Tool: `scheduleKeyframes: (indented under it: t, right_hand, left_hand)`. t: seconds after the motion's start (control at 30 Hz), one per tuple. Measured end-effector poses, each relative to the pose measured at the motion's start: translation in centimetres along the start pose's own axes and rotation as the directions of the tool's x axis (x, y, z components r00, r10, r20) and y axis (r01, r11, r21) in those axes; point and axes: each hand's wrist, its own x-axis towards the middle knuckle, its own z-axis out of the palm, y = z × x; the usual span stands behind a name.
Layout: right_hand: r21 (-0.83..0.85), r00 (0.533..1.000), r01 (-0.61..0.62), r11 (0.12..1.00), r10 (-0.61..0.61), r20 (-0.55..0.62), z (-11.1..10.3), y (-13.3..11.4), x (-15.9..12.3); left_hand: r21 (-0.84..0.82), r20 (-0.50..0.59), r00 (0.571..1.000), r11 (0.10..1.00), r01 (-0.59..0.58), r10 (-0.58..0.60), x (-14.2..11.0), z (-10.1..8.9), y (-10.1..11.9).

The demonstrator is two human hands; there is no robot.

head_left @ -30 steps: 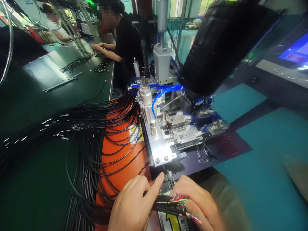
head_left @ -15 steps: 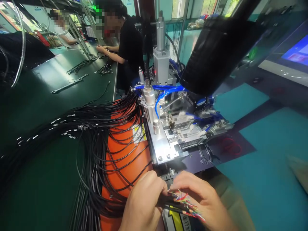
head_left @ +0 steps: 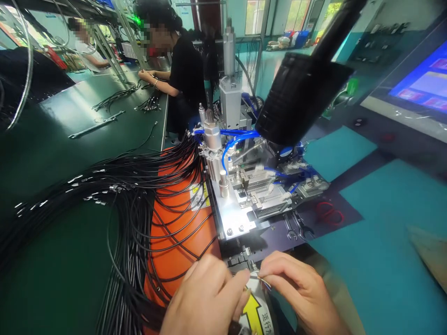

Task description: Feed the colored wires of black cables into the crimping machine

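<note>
My left hand (head_left: pixel 206 300) and my right hand (head_left: pixel 300 288) meet at the bottom of the view, just in front of a small black clamp (head_left: pixel 240 258) on the machine's base. Both are closed in a pinch on the thin coloured wire ends (head_left: pixel 260 279) of a black cable, which stretch between the fingertips. The metal fixture (head_left: pixel 244 195) with blue air hoses stands right behind the hands. A big bundle of black cables (head_left: pixel 132 186) lies fanned out to the left, over an orange cover (head_left: pixel 174 232).
A large black lamp head (head_left: pixel 300 97) hangs over the fixture. A monitor (head_left: pixel 419 83) glows at the right. Two other people work at the green bench (head_left: pixel 70 121) further back on the left. Wrenches (head_left: pixel 296 228) lie on the dark mat beside the fixture.
The spread bunch of coloured wires between my hands has closed to one thin strand. Both hands have drawn together and up toward the black clamp. The view has tilted slightly.
</note>
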Motion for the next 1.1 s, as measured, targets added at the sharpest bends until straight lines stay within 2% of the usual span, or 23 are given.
scheduleKeyframes:
  t: [0.07, 0.13, 0.17, 0.23, 0.33, 0.63, 0.73, 0.87, 0.93, 0.97, 1.0, 1.03, 1.07, 1.1]
  right_hand:
    - [0.015, 1.0, 0.001, 1.0, -0.001, 0.007, 0.0, -0.4, -0.3]
    - [0.101, 0.997, -0.072, 0.992, 0.075, -0.024, 0.2, -0.4, -0.4]
    - [0.168, 0.99, -0.127, 0.978, 0.135, -0.04, 0.4, -0.3, -0.3]
    - [0.315, 0.964, -0.232, 0.921, 0.26, -0.051, 0.9, -0.1, -0.2]
    - [0.417, 0.93, -0.321, 0.85, 0.366, -0.03, 1.5, 0.1, 0.1]
    - [0.426, 0.918, -0.367, 0.827, 0.396, 0.022, 1.7, 0.0, 0.4]
    - [0.454, 0.903, -0.399, 0.797, 0.427, 0.044, 1.7, 0.1, 0.5]
    - [0.482, 0.872, -0.475, 0.736, 0.468, 0.146, 1.7, -0.1, 0.5]
    - [0.427, 0.87, -0.487, 0.762, 0.467, 0.159, 1.8, -0.4, 0.4]
    - [0.359, 0.891, -0.451, 0.817, 0.437, 0.124, 1.9, -0.5, 0.4]
    - [0.257, 0.93, -0.365, 0.895, 0.361, 0.061, 2.0, -0.7, 0.3]
    - [0.124, 0.972, -0.232, 0.965, 0.235, -0.007, 2.2, -0.8, 0.2]
    - [-0.029, 0.996, -0.068, 0.997, 0.066, -0.059, 2.4, -0.8, 0.2]
    - [-0.175, 0.991, 0.092, 0.98, -0.107, -0.079, 2.6, -0.8, 0.2]
  left_hand:
    - [-0.071, -0.002, 1.0, 0.997, -0.029, 0.028, 0.6, 0.7, 0.0]
    - [-0.233, 0.051, 0.998, 0.972, -0.027, 0.04, 0.9, 1.4, -0.2]
    - [-0.325, 0.077, 0.997, 0.946, 0.001, 0.025, 0.9, 1.6, -0.4]
    - [-0.474, 0.059, 0.997, 0.878, 0.073, -0.051, 0.6, 1.9, -0.8]
    - [-0.572, -0.004, 0.99, 0.812, 0.114, -0.142, 0.2, 2.2, -1.3]
    - [-0.526, -0.007, 0.988, 0.841, 0.125, -0.152, 0.0, 2.6, -1.4]
    - [-0.509, -0.055, 0.991, 0.858, 0.076, -0.12, 0.0, 2.6, -1.3]
    - [-0.455, -0.148, 0.987, 0.891, -0.007, -0.068, 0.0, 2.3, -0.9]
    - [-0.431, -0.171, 0.982, 0.902, -0.005, -0.077, -0.1, 2.2, -0.8]
    - [-0.431, -0.174, 0.98, 0.902, 0.012, -0.097, -0.1, 2.2, -0.7]
    - [-0.445, -0.17, 0.977, 0.895, 0.038, -0.126, -0.1, 2.1, -0.7]
    - [-0.469, -0.163, 0.973, 0.881, 0.07, -0.163, -0.1, 2.1, -0.7]
    - [-0.494, -0.14, 0.968, 0.862, 0.113, -0.207, 0.0, 2.1, -0.8]
    - [-0.519, -0.105, 0.962, 0.839, 0.164, -0.253, 0.1, 2.2, -0.9]
